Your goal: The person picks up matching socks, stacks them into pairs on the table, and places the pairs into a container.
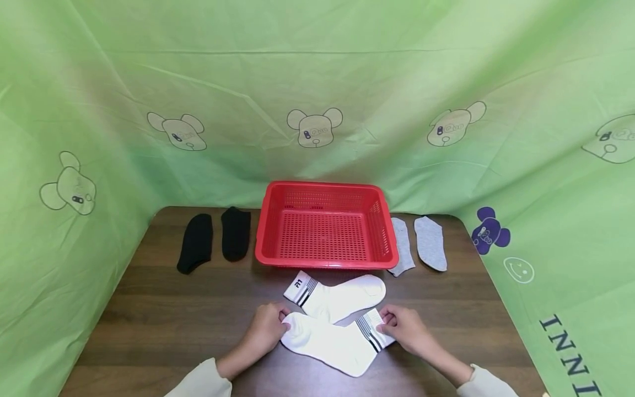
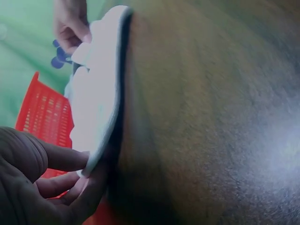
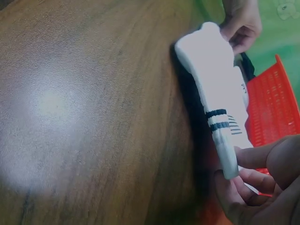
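A white sock [image 1: 332, 343] with black stripes at its cuff lies crosswise between my two hands. My left hand [image 1: 268, 326] pinches its toe end between thumb and fingers, as the left wrist view shows up close. At the striped cuff, my right hand [image 1: 404, 329] pinches the edge of the same sock [image 3: 206, 70]. Just beyond it, a second white sock [image 1: 352, 295] with a striped, lettered cuff lies on the table, its lower edge partly covered by the held one.
A red plastic basket [image 1: 262, 242] stands at the back middle. Two black socks [image 1: 197, 242] lie to its left. On its right are two grey socks [image 1: 430, 243], one partly behind the basket's rim. Green printed cloth [image 1: 317, 71] surrounds the wooden table [image 1: 163, 309].
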{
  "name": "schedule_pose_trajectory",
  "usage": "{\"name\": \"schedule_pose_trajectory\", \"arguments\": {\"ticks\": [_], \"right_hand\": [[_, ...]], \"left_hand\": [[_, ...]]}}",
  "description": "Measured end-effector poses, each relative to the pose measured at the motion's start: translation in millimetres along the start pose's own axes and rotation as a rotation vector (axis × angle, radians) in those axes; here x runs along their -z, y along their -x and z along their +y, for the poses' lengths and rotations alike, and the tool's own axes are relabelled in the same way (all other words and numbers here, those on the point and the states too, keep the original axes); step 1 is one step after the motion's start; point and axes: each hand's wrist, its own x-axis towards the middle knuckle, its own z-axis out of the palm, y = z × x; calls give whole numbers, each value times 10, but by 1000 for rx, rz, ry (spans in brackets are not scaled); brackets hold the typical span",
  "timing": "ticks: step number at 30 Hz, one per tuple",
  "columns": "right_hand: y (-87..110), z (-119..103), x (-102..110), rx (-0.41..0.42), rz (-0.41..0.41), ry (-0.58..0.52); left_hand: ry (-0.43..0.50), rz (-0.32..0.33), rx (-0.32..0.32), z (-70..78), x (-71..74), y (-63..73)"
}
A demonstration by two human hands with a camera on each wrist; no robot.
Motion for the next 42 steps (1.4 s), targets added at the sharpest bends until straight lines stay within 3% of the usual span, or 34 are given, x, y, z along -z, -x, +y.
{"name": "schedule_pose_trajectory", "arguments": {"ticks": [8, 17, 20, 23, 25, 27, 31, 36, 39, 42], "right_hand": [[-12, 22, -110, 11, 110, 114], [3, 49, -84, -11, 38, 46], [15, 29, -30, 0, -26, -77], [29, -38, 52, -31, -130, -304], [38, -105, 114, -81, -206, -457], [48, -187, 170, -139, -261, -579], [70, -380, 239, -204, -323, -708], [83, -667, 231, -243, -323, -844], [86, -819, 199, -252, -311, -940], [91, -944, 160, -244, -315, -1019]], "left_hand": [[-104, 32, -69, 21, -31, 11], [-207, 21, -82, 64, -23, 53], [-257, 27, -88, 98, -10, 69], [-290, 73, -116, 185, 31, 78], [-255, 94, -137, 285, 62, 93], [-151, 68, -141, 418, 94, 110], [115, -68, -90, 725, 140, 162], [275, -165, -76, 1069, 156, 203], [262, -178, -110, 1227, 140, 221], [131, -106, -206, 1327, 113, 236]]}}
